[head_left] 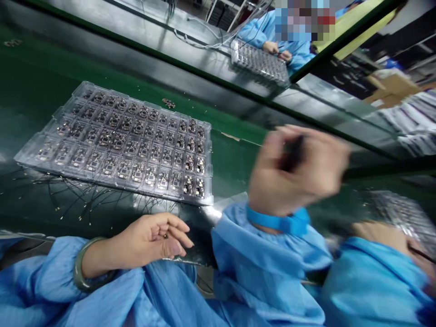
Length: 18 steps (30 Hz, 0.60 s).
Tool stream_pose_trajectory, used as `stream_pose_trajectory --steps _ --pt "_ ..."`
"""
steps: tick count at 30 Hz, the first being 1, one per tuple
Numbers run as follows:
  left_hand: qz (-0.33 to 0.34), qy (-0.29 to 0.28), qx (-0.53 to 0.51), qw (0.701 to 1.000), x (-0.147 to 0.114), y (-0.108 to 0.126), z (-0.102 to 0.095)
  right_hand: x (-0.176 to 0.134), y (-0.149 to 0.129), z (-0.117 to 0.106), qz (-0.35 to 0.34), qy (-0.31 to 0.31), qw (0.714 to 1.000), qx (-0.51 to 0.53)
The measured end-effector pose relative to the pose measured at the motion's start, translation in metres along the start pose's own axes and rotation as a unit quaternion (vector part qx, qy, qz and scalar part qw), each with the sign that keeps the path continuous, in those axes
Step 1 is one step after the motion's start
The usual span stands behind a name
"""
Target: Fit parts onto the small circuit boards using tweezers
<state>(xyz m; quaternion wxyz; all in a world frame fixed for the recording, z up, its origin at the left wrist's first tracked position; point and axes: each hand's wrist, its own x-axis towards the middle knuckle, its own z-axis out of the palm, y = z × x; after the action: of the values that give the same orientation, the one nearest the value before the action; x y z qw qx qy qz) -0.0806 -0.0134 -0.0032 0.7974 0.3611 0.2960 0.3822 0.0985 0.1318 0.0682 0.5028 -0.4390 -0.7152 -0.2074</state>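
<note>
My left hand [153, 238] is near the table's front edge, palm partly turned up. Its fingers are loosely bent and apart, and nothing shows in them. Raised and smeared by motion, my right hand [301, 170] is closed around a dark object [293, 152] whose kind I cannot make out. A blue strap circles that wrist. To the left lies a clear plastic tray [211, 200] with rows of small circuit boards [138, 172] in its pockets. Thin black wires [90, 204] with pale ends stick out along its front edge.
A small loose board [168, 103] lies behind the tray on the green mat [231, 122]. On the right, a co-worker's sleeve [374, 277] and hand are close by another tray [402, 211]. Across a green rail, another person works beside a clear tray [260, 61].
</note>
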Motion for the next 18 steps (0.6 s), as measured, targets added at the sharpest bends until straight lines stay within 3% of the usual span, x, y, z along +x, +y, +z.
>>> stream_pose_trajectory --steps 2,4,8,12,18 --pt "-0.027 0.003 0.027 0.999 -0.001 0.000 0.000 -0.011 -0.003 0.021 -0.123 -0.127 0.984 -0.001" --pt "-0.035 0.017 0.059 0.998 -0.001 -0.001 0.001 -0.027 -0.011 0.034 -0.195 -0.257 0.946 -0.015" --pt "-0.027 0.040 0.114 0.992 0.000 0.000 0.001 -0.047 -0.021 0.039 -0.220 -0.442 0.869 -0.035" --pt "-0.050 0.029 0.126 0.990 0.000 0.002 0.003 -0.042 -0.019 0.034 -0.188 -0.512 0.838 -0.015" --pt "-0.069 0.022 0.162 0.984 0.000 0.007 0.006 -0.037 -0.020 0.033 -0.157 -0.552 0.819 -0.004"
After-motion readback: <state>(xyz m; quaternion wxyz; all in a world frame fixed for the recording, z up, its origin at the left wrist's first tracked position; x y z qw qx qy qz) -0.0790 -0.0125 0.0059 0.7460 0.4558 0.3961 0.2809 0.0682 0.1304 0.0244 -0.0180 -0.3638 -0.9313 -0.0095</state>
